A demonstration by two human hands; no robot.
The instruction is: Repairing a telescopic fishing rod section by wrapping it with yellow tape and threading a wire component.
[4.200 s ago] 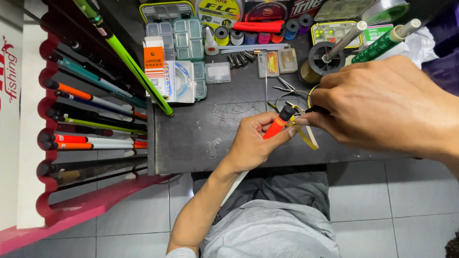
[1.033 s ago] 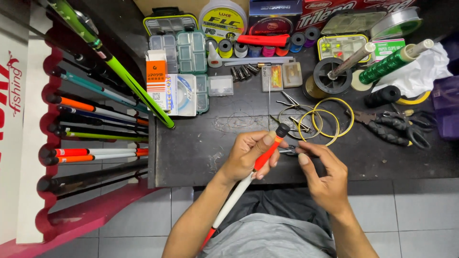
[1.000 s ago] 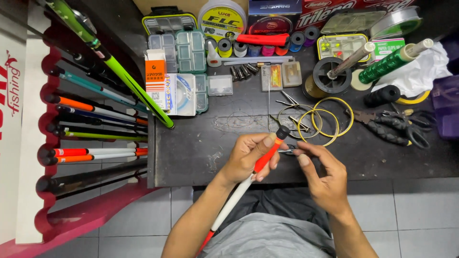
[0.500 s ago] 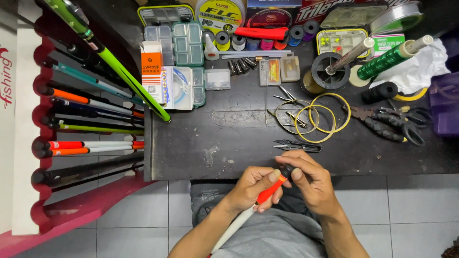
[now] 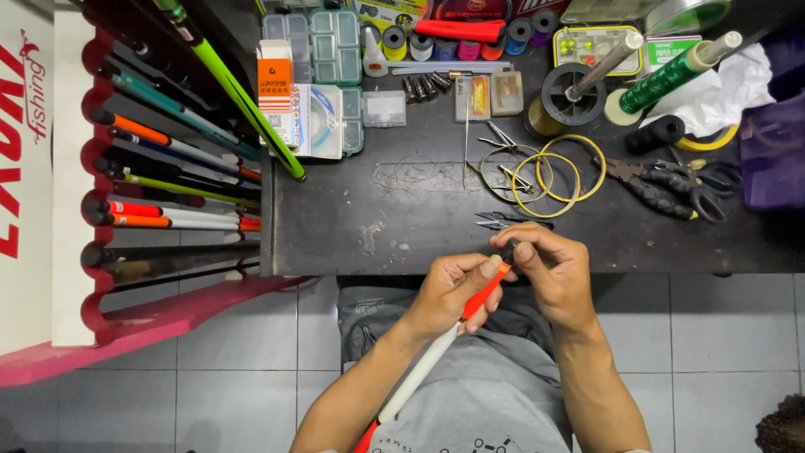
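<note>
**Both hands on a white-and-orange rod tip at the edge of a dark workbench**

At the far left of the frame a red scalloped rack (image 5: 126, 315) holds a row of fishing rods (image 5: 168, 220) lying on their sides, their handles orange, green, blue and black. One bright green rod (image 5: 243, 105) slants from the top of the frame down onto the dark worktop (image 5: 419, 226). Just right of it, in the upper part of the frame, lie an orange-and-white carton (image 5: 274, 92) and clear plastic compartment boxes (image 5: 323, 38).

In the lower middle, the left hand (image 5: 449, 294) is closed around a slim white rod with an orange upper section (image 5: 470, 306), which runs from the bottom edge up and to the right across the person's grey shirt. The right hand (image 5: 553, 273) meets it at the small black tip, thumb and forefinger pinched narrow on that end. Both hands hang just off the worktop's near edge, over the lap.

Right above the hands lie small metal snips (image 5: 507, 222); further up, two yellow wire rings (image 5: 558, 172) overlap. To the right lie black-handled pliers (image 5: 671, 189), and in the upper right a spool of green thread (image 5: 671, 75) against white cloth (image 5: 729, 88).
</note>
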